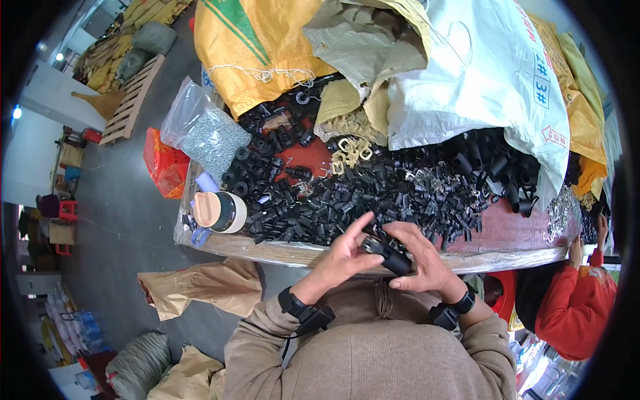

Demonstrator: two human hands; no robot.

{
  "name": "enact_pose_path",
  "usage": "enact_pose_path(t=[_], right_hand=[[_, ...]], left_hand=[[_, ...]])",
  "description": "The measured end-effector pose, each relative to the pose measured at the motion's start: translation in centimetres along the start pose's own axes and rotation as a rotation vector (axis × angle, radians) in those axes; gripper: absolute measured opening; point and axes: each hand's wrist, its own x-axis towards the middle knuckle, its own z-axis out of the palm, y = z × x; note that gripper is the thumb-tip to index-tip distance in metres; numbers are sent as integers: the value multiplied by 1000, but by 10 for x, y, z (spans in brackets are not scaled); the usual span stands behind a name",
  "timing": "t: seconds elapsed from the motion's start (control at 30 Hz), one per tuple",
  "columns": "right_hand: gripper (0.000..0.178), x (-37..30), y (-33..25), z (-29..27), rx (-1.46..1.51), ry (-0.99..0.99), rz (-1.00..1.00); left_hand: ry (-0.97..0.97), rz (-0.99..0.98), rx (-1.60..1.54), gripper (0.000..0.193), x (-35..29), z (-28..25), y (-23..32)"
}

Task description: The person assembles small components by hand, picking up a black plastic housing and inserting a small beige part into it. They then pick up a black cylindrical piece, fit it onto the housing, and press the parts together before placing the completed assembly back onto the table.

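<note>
The black tube point(399, 263) is a short, thick cylindrical part with a dark, smooth surface at its lower end. Its axis is tilted, running from 10 o'clock to 4 o'clock. The 10 o'clock end shows a lighter, uneven detail, too small to identify. The tube is located at 4 o'clock from the centre of the view, between the left hand point(340, 259) and the right hand point(425, 259). The left thumb lies against the 10 o'clock portion. The right hand grips the 4 o'clock portion, its thumb below.
</note>
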Motion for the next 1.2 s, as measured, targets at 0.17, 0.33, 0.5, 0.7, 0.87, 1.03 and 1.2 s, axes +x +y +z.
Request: enact_pose_path(t=[0.17,0.33,0.5,0.7,0.87,1.03,1.2], right_hand=[[84,11,3,-8,173,-173,-94],[86,17,4,-9,254,-200,-109],[81,11,5,-11,268,-202,-77],[78,2,-4,-7,318,25,8],[71,5,-13,-5,334,-44,-26],[68,-4,-6,5,386,-97,107],[68,-5,-1,15,517,87,191]], left_hand=[[-99,-10,-26,83,8,9,-1],[-128,-22,-53,87,13,7,-3],[-108,-83,-137,90,13,14,-9],[-37,-92,6,95,13,21,-4],[37,228,199,97,23,23,1],[-55,394,107,93,43,32,6],[-185,280,78,88,46,40,9]])
